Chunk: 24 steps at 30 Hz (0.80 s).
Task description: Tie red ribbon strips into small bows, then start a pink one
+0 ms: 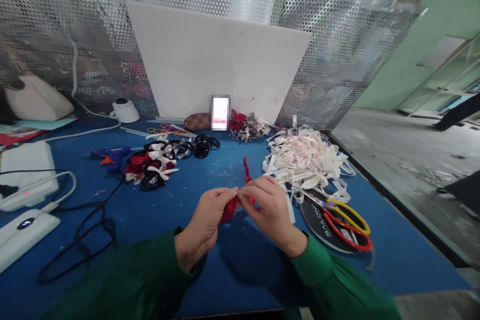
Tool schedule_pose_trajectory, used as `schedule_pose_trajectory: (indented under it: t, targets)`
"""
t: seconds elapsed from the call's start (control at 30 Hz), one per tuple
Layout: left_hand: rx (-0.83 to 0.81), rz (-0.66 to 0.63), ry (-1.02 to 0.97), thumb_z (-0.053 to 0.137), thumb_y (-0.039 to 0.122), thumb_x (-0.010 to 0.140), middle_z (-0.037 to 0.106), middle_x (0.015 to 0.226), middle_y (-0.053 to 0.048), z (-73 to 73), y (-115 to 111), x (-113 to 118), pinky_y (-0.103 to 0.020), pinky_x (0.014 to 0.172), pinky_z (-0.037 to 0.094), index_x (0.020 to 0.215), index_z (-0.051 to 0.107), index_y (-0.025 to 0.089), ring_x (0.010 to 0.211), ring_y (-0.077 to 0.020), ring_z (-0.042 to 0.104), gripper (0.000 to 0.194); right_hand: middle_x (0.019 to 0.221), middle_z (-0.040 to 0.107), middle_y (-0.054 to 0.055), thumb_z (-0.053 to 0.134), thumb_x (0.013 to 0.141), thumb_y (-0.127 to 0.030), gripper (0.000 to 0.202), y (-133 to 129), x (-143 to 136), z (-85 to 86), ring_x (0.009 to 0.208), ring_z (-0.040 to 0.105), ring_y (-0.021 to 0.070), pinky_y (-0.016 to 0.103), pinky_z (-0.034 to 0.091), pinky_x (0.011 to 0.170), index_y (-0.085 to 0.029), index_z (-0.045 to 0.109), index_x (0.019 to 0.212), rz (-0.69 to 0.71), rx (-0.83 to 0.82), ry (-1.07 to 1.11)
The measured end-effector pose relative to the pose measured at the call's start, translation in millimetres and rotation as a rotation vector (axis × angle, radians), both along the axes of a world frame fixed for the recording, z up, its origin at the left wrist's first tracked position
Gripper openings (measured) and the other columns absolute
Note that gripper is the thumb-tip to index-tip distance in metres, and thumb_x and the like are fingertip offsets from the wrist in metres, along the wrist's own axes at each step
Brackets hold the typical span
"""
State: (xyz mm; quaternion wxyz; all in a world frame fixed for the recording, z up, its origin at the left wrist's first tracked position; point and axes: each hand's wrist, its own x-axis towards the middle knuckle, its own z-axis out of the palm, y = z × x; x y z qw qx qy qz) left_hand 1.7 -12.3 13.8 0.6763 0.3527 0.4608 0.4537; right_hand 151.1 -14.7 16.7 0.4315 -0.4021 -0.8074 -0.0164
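A piece of red fabric (228,211) is pinched in my left hand (208,217), hanging below the thumb and fingertips. My right hand (268,207) meets it at the fingertips, thumb and fingers closed on the same red fabric. A narrow red strip (246,170) sticks up behind my right fingers. Both hands are above the middle of the blue table (180,215). To the right of my right hand lies a large heap of pale ribbon pieces (305,155). Scissors with red and yellow handles (347,224) rest on a dark oval card (318,227).
A blue glue gun (112,156) and red, white and black bows (152,162) lie left, near black bands (204,146). A phone (220,113) stands against a white board (225,60). Power strips (26,185) and a black cable (78,240) occupy the left.
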Motion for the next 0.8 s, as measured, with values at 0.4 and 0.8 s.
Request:
schedule_pose_trajectory:
  t: [0.4, 0.8]
  targets:
    - [-0.173, -0.104, -0.210, 0.071, 0.025, 0.072, 0.057, 0.058, 0.000, 4.5, 0.2, -0.6, -0.022, 0.055, 0.038, 0.061, 0.063, 0.014, 0.055, -0.0095, 0.048, 0.018, 0.073, 0.063, 0.001, 0.060, 0.090, -0.015, 0.014, -5.7, -6.2, -5.7, 0.075, 0.061, 0.0160, 0.031, 0.049, 0.073, -0.021, 0.064, 0.078, 0.093, -0.249, 0.395]
    - [-0.259, -0.074, -0.288, 0.072, 0.020, 0.075, 0.060, 0.057, -0.001, 1.9, 2.0, 2.1, -0.020, 0.055, 0.043, 0.065, 0.069, 0.012, 0.053, -0.0082, 0.053, 0.013, 0.076, 0.059, 0.001, 0.055, 0.093, -0.017, 0.017, -4.1, -9.8, -10.7, 0.073, 0.057, 0.0142, 0.029, 0.045, 0.070, -0.020, 0.060, 0.078, 0.074, -0.274, 0.452]
